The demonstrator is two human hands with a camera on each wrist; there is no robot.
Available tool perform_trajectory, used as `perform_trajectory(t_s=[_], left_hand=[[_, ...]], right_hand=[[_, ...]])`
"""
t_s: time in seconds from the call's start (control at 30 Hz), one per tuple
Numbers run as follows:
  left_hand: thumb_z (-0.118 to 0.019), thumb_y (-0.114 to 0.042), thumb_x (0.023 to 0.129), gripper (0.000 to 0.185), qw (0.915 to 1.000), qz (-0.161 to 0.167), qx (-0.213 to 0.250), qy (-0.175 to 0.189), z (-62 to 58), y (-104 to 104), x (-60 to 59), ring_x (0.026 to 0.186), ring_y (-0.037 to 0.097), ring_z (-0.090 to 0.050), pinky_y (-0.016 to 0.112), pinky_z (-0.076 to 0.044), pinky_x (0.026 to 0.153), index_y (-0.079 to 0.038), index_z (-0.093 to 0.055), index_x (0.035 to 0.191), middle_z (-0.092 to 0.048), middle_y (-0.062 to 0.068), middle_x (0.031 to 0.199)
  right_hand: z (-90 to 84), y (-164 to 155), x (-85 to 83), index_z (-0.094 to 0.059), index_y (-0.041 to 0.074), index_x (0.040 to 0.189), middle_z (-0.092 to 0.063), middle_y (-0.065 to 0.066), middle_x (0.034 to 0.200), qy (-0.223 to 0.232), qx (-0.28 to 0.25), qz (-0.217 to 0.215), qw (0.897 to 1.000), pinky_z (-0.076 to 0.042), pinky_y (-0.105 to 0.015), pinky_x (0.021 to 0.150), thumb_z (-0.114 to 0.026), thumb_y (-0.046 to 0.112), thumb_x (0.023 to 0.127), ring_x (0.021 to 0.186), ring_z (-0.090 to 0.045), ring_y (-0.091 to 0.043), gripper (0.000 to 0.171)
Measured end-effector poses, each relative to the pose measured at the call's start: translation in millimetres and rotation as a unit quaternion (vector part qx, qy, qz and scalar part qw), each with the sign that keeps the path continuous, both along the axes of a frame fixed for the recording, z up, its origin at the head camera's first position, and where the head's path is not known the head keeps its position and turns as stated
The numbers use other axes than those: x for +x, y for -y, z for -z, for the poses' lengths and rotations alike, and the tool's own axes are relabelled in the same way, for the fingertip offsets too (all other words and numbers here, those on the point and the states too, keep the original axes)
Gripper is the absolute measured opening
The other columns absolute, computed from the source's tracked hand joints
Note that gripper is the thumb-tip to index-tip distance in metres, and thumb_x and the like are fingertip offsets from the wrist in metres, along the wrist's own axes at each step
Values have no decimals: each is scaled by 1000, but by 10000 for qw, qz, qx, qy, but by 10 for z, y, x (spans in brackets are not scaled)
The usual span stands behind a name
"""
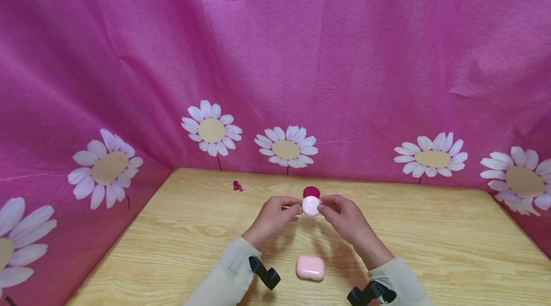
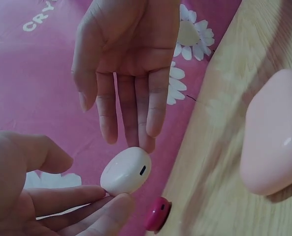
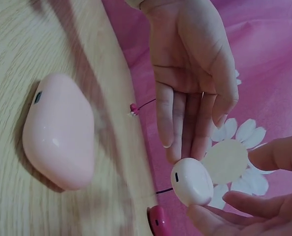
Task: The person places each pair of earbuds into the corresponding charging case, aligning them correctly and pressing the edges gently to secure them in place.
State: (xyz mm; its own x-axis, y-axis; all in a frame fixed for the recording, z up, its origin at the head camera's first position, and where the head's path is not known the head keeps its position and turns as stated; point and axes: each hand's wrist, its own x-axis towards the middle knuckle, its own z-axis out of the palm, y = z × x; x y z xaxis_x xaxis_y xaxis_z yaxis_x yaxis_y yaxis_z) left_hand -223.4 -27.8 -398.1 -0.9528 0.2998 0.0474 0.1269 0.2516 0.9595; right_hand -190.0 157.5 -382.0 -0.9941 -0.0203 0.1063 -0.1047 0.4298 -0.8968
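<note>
A small rounded white earbud case [image 1: 311, 206] is held in the air between the fingertips of both hands, its dark oval port [image 3: 176, 177] showing in the wrist views. My left hand [image 1: 274, 217] touches its left side with nearly straight fingers. From the other side, my right hand [image 1: 347, 220] meets it with extended fingertips. Both thumbs stand apart from the case in the wrist views. A magenta case [image 1: 311, 192] rests on the table just behind it. Closer to me, between the forearms, lies a glossy pale pink earbud case [image 1: 310, 267].
Small magenta earbuds [image 1: 237, 186] lie near the back left of the wooden table [image 1: 193, 239]. A magenta cloth [image 1: 344, 57] with white daisies hangs along the back and sides. Black bands with cameras [image 1: 264, 273] sit on both wrists.
</note>
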Motion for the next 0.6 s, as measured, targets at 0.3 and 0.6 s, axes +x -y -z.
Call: perform_trajectory(t_s=[0.3, 0.6], left_hand=[[-59, -15, 91, 27, 9993, 34, -303, 230, 112, -13, -33, 95, 25, -67, 38, -54, 84, 1, -70, 110, -68, 10, 109], [-60, -20, 90, 29, 9965, -47, -721, 429, 175, -14, -24, 84, 22, -68, 31, -53, 74, -3, -71, 111, -70, 9, 102]], right_hand=[[80, -7, -12, -55, -11, 122, -64, -24, 110, 229, -315, -190, 9991, -54, -41, 84, -57, 8, 94, 100, -63, -31, 34], [176, -18, -46, -56, -9, 120, -64, -24, 109, 480, -435, -114, 9978, -54, -42, 85, -56, 8, 93, 100, -64, -33, 32]])
